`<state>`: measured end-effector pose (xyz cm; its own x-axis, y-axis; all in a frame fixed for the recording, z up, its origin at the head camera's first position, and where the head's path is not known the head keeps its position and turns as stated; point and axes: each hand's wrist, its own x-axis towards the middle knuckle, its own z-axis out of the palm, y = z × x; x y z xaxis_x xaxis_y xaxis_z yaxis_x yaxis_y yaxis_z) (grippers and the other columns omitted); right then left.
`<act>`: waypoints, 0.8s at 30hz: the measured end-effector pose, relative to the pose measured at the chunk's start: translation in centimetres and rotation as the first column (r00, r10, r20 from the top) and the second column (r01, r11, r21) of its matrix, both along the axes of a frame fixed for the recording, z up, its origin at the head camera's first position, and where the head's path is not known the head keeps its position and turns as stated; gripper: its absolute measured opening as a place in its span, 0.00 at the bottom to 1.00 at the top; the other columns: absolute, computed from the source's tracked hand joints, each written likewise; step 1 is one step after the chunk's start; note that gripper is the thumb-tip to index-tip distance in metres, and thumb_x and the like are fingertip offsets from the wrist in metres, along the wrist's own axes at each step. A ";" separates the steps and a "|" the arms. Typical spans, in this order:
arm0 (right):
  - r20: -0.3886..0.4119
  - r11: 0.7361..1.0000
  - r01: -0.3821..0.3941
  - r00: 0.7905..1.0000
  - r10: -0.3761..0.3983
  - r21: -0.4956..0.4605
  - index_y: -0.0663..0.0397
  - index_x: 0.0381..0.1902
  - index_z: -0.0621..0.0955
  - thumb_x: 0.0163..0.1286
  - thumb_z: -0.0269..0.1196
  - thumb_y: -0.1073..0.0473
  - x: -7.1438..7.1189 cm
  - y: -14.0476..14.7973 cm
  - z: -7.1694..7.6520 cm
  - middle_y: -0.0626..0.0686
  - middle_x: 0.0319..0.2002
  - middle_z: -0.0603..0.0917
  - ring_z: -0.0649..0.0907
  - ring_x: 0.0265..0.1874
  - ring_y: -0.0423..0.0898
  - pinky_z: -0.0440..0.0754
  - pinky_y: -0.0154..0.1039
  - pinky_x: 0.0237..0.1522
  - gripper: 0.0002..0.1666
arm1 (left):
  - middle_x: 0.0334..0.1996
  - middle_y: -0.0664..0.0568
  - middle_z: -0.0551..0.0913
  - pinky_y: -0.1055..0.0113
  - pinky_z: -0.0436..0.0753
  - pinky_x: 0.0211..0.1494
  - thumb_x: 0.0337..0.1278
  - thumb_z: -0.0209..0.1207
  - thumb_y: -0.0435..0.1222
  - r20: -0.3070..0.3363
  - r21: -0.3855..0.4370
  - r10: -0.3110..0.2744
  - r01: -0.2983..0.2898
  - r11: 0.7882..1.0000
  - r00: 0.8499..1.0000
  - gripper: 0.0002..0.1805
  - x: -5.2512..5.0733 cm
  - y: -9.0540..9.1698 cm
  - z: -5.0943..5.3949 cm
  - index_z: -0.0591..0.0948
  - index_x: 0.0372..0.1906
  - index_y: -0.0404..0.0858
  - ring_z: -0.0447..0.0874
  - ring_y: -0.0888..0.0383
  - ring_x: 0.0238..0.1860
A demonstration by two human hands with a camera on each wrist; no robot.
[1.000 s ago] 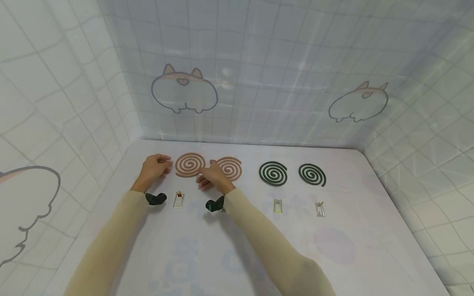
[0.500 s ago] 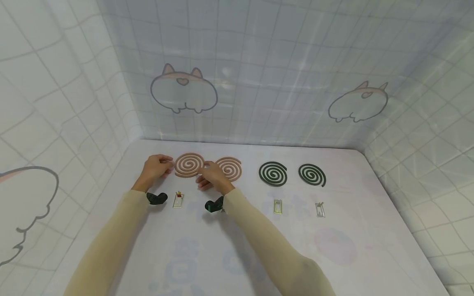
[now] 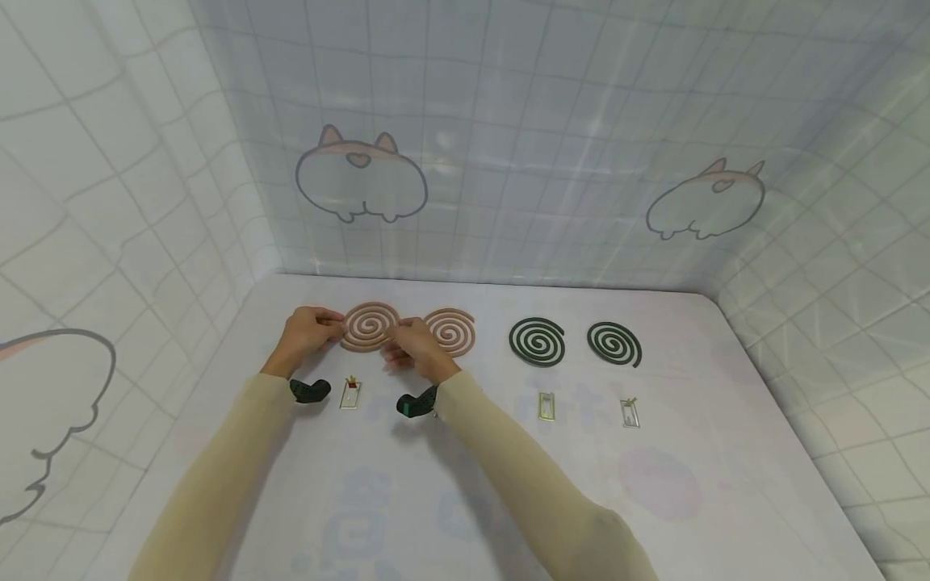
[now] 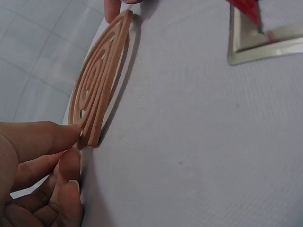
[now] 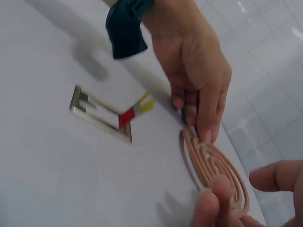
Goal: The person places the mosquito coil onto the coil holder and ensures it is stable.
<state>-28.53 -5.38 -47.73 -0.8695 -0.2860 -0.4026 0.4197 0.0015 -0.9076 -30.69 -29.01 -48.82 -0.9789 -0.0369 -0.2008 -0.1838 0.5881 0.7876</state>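
A brown mosquito coil (image 3: 370, 326) is held between both hands, slightly raised and tilted off the table. My left hand (image 3: 305, 335) pinches its left edge with thumb and fingertips, also plain in the left wrist view, where the coil (image 4: 97, 80) casts a separate shadow. At its right edge my right hand (image 3: 417, 351) holds it, the fingers (image 5: 220, 189) on one side and the thumb on the other; the exact thumb contact is unclear. Behind the right hand lies a second brown mosquito coil (image 3: 449, 334), partly covered by it.
Two dark green coils (image 3: 538, 342) lie further right. Small metal stands sit nearer: one with a red tab (image 3: 350, 395), two others (image 3: 546, 406) on the right. Another is mostly hidden below the right forearm. A tiled-pattern backdrop (image 3: 465, 202) rises behind the table (image 3: 508, 484).
Both hands have closed in on the left brown coil's edges and lifted it slightly. It now sits a little nearer and tilted. The other coils and stands have stayed put.
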 end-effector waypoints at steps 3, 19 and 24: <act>0.013 0.997 0.060 0.998 -0.059 -0.041 0.64 0.72 0.66 0.76 0.59 0.61 0.1 -0.4 0.2 0.63 0.48 0.83 0.78 0.24 0.43 0.81 0.35 0.30 0.30 | 0.42 0.44 0.86 0.67 0.80 0.36 0.69 0.63 0.37 0.003 0.003 -0.002 0.002 1.000 1.000 0.17 0.1 0.0 0.1 0.82 0.56 0.32 0.81 0.54 0.39; -0.067 0.969 0.246 0.967 -0.245 0.006 0.58 0.67 0.70 0.74 0.64 0.62 0.5 -2.5 -0.1 0.65 0.42 0.87 0.79 0.18 0.42 0.81 0.34 0.22 0.28 | 0.41 0.45 0.86 0.68 0.80 0.34 0.73 0.61 0.40 0.005 0.020 0.006 -0.006 1.000 1.000 0.19 0.3 -0.2 0.3 0.82 0.58 0.31 0.82 0.57 0.37; -0.078 0.960 0.276 0.957 -0.280 -0.055 0.65 0.66 0.70 0.75 0.62 0.68 0.3 -2.3 -0.9 0.68 0.38 0.88 0.79 0.16 0.41 0.81 0.33 0.21 0.25 | 0.40 0.45 0.84 0.67 0.79 0.35 0.76 0.58 0.44 0.010 0.011 -0.013 0.012 1.000 1.000 0.21 0.2 -0.3 0.0 0.82 0.60 0.32 0.79 0.55 0.36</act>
<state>-28.21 -7.67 -48.64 -0.9473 -0.0436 -0.3173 0.3202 -0.1439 -0.9364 -30.47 -29.33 -48.83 -0.9772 -0.0224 -0.2110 -0.1844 0.5816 0.7923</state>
